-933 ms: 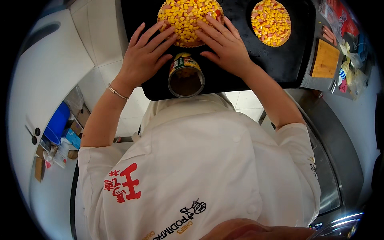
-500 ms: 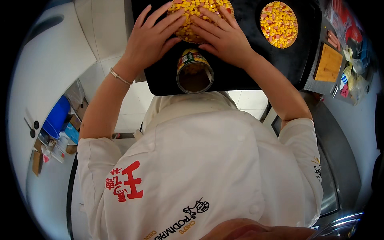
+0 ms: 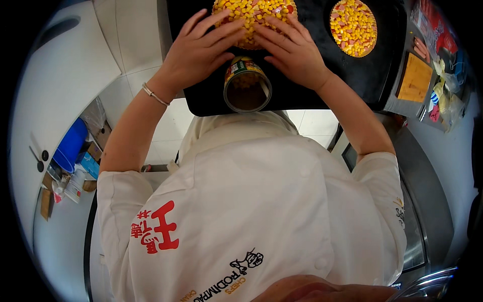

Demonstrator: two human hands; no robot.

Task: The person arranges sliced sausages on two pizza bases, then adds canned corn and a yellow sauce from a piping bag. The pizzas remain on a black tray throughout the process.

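Observation:
A pizza topped with yellow corn kernels and pink meat pieces lies on a black baking tray, its far edge cut off by the picture. My left hand rests its outstretched fingers on the near left of the topping. From the near right, my right hand lays spread fingers on the same pizza. Neither hand grasps anything. Between my wrists and nearer to me, an opened tin can shows its mouth, with some corn inside. A second corn-topped pizza sits farther right on the tray.
Right of the tray are a wooden board, some sausages and several plastic bags. A white surface runs along the left. Below it are a blue bucket and small boxes.
Both hands have slid slightly to the right over the pizza's topping, fingers still stretched out. The whole view has shifted a little. The can and second pizza keep their places on the tray.

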